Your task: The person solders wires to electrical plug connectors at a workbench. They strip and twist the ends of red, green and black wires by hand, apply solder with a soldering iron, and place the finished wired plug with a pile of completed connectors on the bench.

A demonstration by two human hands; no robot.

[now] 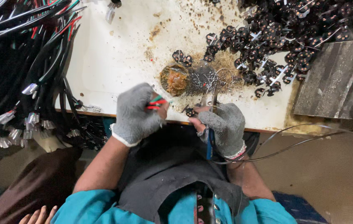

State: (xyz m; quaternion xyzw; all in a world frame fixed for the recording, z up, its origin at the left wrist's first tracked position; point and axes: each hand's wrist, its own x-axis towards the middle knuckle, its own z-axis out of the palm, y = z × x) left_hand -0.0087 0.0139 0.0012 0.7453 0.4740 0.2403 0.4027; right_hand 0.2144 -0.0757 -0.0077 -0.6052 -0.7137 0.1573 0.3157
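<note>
Grey knit fingerless gloves cover the left hand [134, 115] and right hand [224, 126], teal sleeves above.

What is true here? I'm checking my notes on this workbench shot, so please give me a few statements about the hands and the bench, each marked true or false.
1. Both hands wear grey knitted gloves. True: left hand, right hand.
2. The left hand holds red and green wires. True.
3. The right hand is empty. False: it holds a thin tool with a blue handle, tip toward the bench.
4. The small black parts are piled at the bench's left. False: they lie at the upper right; black cables fill the left.
5. The white bench top is spotless. False: brown stains mark it.
</note>
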